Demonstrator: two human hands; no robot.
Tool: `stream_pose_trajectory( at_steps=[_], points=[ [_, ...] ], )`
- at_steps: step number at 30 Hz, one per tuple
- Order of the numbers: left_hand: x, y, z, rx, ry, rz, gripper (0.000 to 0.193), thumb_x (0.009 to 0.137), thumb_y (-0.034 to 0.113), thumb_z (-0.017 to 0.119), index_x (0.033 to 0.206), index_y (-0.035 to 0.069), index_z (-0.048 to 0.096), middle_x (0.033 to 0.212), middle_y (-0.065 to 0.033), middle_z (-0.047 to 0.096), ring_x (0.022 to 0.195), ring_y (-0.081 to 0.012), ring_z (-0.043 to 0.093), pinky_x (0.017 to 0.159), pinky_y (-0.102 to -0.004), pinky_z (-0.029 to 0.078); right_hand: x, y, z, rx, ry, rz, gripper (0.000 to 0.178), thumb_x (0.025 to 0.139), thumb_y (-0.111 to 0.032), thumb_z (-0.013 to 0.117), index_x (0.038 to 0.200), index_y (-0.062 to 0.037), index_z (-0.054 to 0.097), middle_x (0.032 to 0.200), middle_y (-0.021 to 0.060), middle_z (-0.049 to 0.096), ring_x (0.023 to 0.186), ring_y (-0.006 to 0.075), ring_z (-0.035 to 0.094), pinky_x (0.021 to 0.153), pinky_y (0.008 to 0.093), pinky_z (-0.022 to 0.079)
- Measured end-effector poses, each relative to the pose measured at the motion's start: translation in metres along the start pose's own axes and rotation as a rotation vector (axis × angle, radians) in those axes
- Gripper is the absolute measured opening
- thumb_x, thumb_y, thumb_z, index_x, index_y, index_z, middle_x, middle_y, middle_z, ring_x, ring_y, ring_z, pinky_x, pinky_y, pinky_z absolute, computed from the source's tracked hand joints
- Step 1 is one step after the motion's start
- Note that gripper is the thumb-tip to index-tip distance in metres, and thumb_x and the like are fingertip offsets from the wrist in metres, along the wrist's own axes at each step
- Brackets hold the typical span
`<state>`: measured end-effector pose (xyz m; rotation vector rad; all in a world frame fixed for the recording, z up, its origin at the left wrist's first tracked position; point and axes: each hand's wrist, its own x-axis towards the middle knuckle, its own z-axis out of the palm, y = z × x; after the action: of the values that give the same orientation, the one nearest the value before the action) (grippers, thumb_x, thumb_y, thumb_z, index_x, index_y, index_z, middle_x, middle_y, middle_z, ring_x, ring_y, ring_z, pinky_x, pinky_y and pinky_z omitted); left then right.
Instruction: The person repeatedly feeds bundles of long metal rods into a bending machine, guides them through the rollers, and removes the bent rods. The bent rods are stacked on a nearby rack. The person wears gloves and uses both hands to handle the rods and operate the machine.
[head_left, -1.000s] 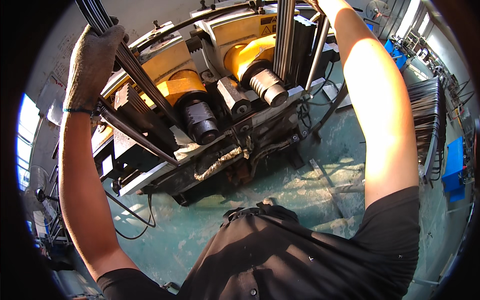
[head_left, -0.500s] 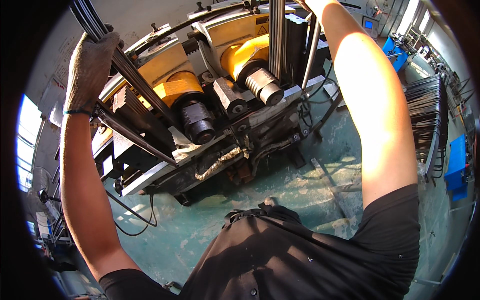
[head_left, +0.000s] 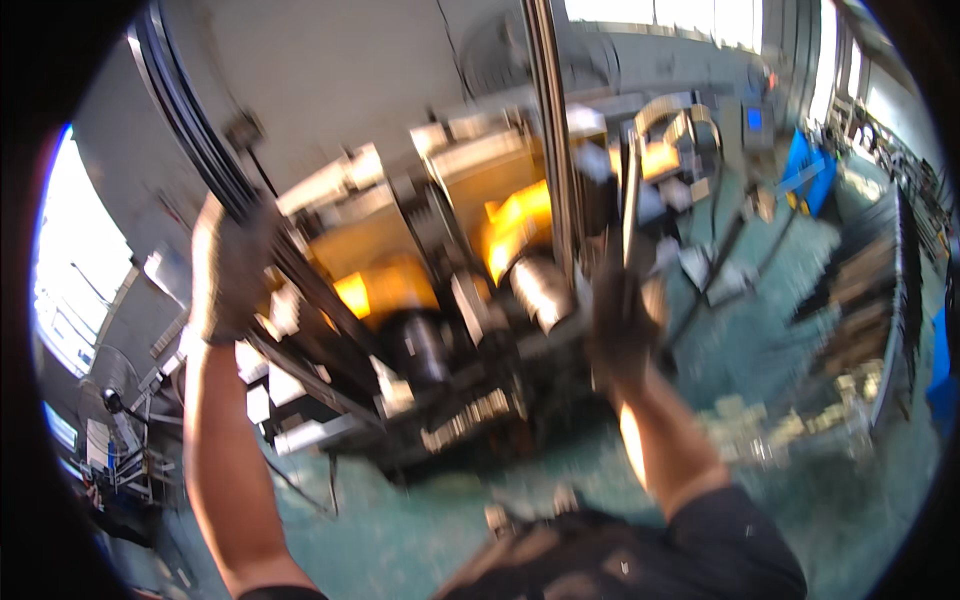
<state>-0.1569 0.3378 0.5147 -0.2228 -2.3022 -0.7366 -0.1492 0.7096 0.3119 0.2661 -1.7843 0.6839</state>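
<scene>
My left hand point(head_left: 238, 265), in a knitted work glove, is closed round a bundle of long dark metal rods point(head_left: 185, 115) that slants down to the machine's left side. My right hand point(head_left: 625, 325), dark and smeared by motion, is at the lower part of a bright upright metal bar point(head_left: 632, 200); its fingers are too blurred to read. Between my hands stands the machine, with a left yellow block point(head_left: 385, 285) and a right yellow block point(head_left: 515, 225), each above a thick round metal roller. Another upright bundle of rods point(head_left: 548, 120) rises beside the right block.
A rack of bent dark rods point(head_left: 860, 300) stands on the green floor at the right. Behind it are a blue stand point(head_left: 808, 170) and a control box with a lit screen point(head_left: 755, 122). A fan point(head_left: 110, 395) is at the far left, and cables hang below the machine.
My right hand has come down from the upper edge to the bright bar. The view has tilted up, showing more wall and windows. My left hand still grips the rods.
</scene>
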Motion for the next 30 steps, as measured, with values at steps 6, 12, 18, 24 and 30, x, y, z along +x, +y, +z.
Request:
stream_pose_trajectory(
  at_steps=[6, 12, 18, 24, 30],
  points=[
    [-0.01, 0.014, 0.001, -0.156, 0.09, -0.192, 0.02, 0.095, 0.017, 0.068, 0.108, 0.002, 0.063, 0.081, -0.0034, 0.061, 0.074, -0.0137, 0.056, 0.07, -0.0343, 0.051, -0.238, 0.029, 0.058, 0.765, -0.278, 1.308, 0.025, 0.092, -0.007, 0.077, 0.117, -0.0042, 0.076, 0.109, 0.0067, 0.077, 0.097, 0.0184, 0.07, 0.086, 0.0374, 0.058],
    [-0.016, 0.02, -0.009, -0.125, 0.102, -0.233, 0.022, 0.096, 0.016, 0.067, 0.111, 0.002, 0.063, 0.084, -0.0056, 0.064, 0.075, -0.0155, 0.06, 0.072, -0.0359, 0.052, -0.196, 0.033, 0.093, 1.433, -0.366, 1.772, 0.027, 0.095, -0.012, 0.076, 0.121, -0.0042, 0.075, 0.109, 0.0049, 0.077, 0.096, 0.0212, 0.071, 0.087, 0.0386, 0.058],
    [-0.019, 0.026, 0.001, -0.131, 0.095, -0.197, 0.019, 0.097, 0.017, 0.068, 0.109, 0.002, 0.066, 0.082, -0.0047, 0.067, 0.075, -0.0162, 0.063, 0.071, -0.0344, 0.054, -0.186, 0.037, 0.147, 1.413, -0.457, 1.833, 0.025, 0.095, -0.016, 0.078, 0.116, -0.0028, 0.076, 0.105, 0.0038, 0.077, 0.092, 0.0186, 0.066, 0.086, 0.0366, 0.056],
    [-0.024, 0.033, 0.008, -0.074, 0.206, -0.043, 0.027, 0.092, 0.021, 0.073, 0.111, 0.001, 0.073, 0.091, -0.0076, 0.072, 0.086, -0.0172, 0.066, 0.081, -0.0357, 0.052, -0.183, 0.034, 0.154, 1.089, -0.271, 1.826, 0.025, 0.095, -0.02, 0.079, 0.112, -0.0014, 0.076, 0.102, 0.0028, 0.076, 0.088, 0.016, 0.062, 0.085, 0.0346, 0.054],
    [-0.101, 0.067, -0.033, -0.285, 0.255, -0.203, 0.046, 0.106, 0.024, 0.066, 0.143, -0.003, 0.06, 0.119, -0.0091, 0.067, 0.101, -0.02, 0.066, 0.089, -0.0322, 0.054, -0.217, -0.004, 0.051, 1.131, 0.1, 1.681, 0.023, 0.1, -0.02, 0.078, 0.11, -0.0006, 0.075, 0.098, 0.0028, 0.076, 0.087, 0.0153, 0.064, 0.084, 0.0346, 0.055]
  ],
)
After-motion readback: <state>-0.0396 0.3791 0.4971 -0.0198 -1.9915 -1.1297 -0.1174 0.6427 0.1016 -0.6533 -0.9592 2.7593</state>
